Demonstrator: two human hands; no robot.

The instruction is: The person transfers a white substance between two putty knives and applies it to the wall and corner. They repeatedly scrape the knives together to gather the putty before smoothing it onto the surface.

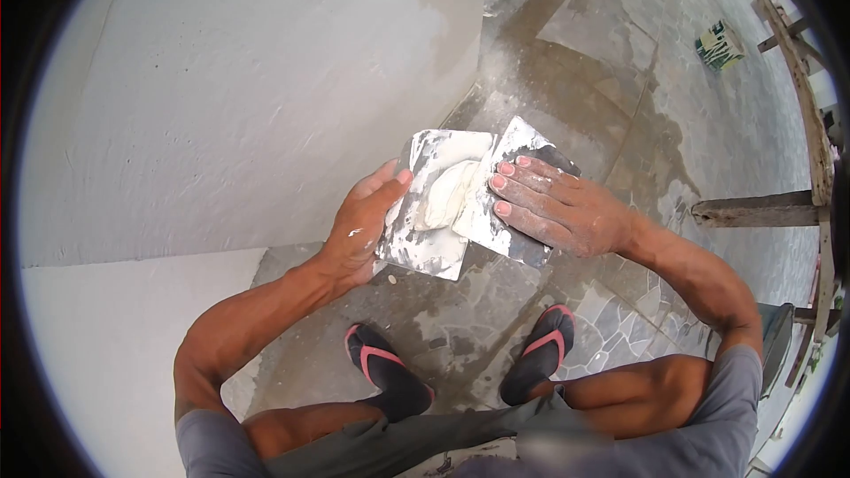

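White paste (447, 197) lies between left hand (356, 223) and right hand (571, 211), each holding a plate (429, 253).

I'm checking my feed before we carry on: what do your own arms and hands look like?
Grey short sleeves, left and right, end above bare forearms. Both hands are ungloved, with no watch or bracelet visible. The left hand has a small white smear; the right hand has whitish dust.

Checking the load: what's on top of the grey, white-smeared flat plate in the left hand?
That grey flat plate carries a thick white paste mound and thinner white smears; its surface beneath the mound is hidden.
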